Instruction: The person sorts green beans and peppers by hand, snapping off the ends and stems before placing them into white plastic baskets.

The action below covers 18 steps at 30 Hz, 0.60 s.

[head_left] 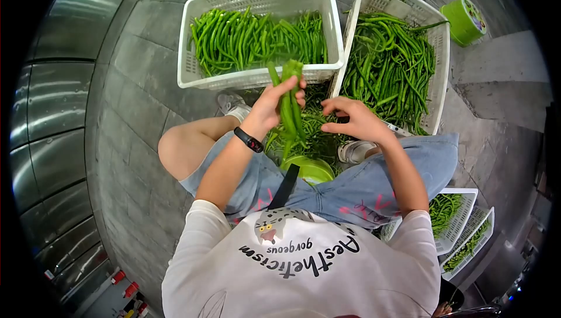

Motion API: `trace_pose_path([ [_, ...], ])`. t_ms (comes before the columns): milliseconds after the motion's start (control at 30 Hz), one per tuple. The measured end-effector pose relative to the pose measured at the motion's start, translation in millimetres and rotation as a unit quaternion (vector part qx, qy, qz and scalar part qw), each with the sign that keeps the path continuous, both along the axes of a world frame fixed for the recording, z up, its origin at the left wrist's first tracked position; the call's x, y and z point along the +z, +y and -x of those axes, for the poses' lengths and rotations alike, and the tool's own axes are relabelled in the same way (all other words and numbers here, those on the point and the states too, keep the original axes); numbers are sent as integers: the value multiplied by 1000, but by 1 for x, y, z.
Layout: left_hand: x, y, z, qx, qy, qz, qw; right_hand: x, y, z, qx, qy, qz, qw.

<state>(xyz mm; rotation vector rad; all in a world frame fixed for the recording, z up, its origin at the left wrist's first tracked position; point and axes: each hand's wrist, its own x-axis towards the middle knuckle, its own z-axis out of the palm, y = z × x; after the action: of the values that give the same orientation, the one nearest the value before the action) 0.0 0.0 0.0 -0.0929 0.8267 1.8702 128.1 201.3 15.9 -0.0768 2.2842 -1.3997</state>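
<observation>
My left hand (pixel 270 106) is closed around a small bunch of long green peppers (pixel 287 108), held upright over the floor between my knees. My right hand (pixel 356 120) is a little to the right of the bunch, fingers curved and apart, with nothing seen in it. Beyond my left hand stands a white plastic crate (pixel 186 67) with green peppers (pixel 245 40) laid in rows. To the right, another white crate (pixel 442 73) holds a loose heap of green peppers (pixel 385 61). Scraps of green stems (pixel 318 99) lie on the floor beneath my hands.
I sit on a bright green stool (pixel 310 169). A second green stool (pixel 464 21) is at the far right. Smaller white baskets (pixel 467 219) with green vegetables stand behind me on the right. Metal cabinets (pixel 55 113) line the left side.
</observation>
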Motion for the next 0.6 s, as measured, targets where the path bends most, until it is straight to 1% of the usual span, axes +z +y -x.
trace_pose_path([
  [67, -4, 1, 3, 53, -59, -69, 995, -4, -8, 1, -30, 108, 61, 992],
  [100, 7, 0, 7, 79, -57, -75, 992, -9, -18, 3, -32, 77, 153, 985],
  [167, 4, -2, 11, 116, -90, -136, 980, -14, -32, 0, -38, -4, 322, 946],
  [200, 3, -1, 14, 140, -91, -148, 975, -15, -31, 2, -32, -114, 385, 915],
  [233, 5, -3, 17, 172, -95, -135, 971, -20, -32, 5, -24, -127, 394, 910],
  [300, 8, -6, 20, 219, -141, -124, 957, -31, -35, 10, -8, -152, 411, 899],
  [333, 8, -7, 21, 224, -140, -128, 956, -32, -36, 9, -26, -145, 401, 904],
  [367, 8, -8, 22, 228, -139, -132, 955, -31, -39, 7, -78, -86, 375, 920],
  [433, 7, -9, 23, 237, -130, -118, 955, -26, -49, 2, -180, 34, 313, 932],
  [467, 7, -8, 22, 243, -123, -102, 957, -22, -58, 1, -256, 154, 238, 924],
  [500, 7, -8, 22, 249, -117, -85, 958, -15, -55, 1, -224, 248, 116, 935],
  [533, 4, -8, 21, 249, -117, -77, 958, -8, -52, 2, -186, 336, -8, 923],
  [567, 0, -9, 19, 249, -117, -69, 959, -1, -50, 3, -142, 417, -132, 888],
  [600, -4, -9, 18, 249, -117, -62, 959, 6, -56, 5, -157, 450, -132, 869],
])
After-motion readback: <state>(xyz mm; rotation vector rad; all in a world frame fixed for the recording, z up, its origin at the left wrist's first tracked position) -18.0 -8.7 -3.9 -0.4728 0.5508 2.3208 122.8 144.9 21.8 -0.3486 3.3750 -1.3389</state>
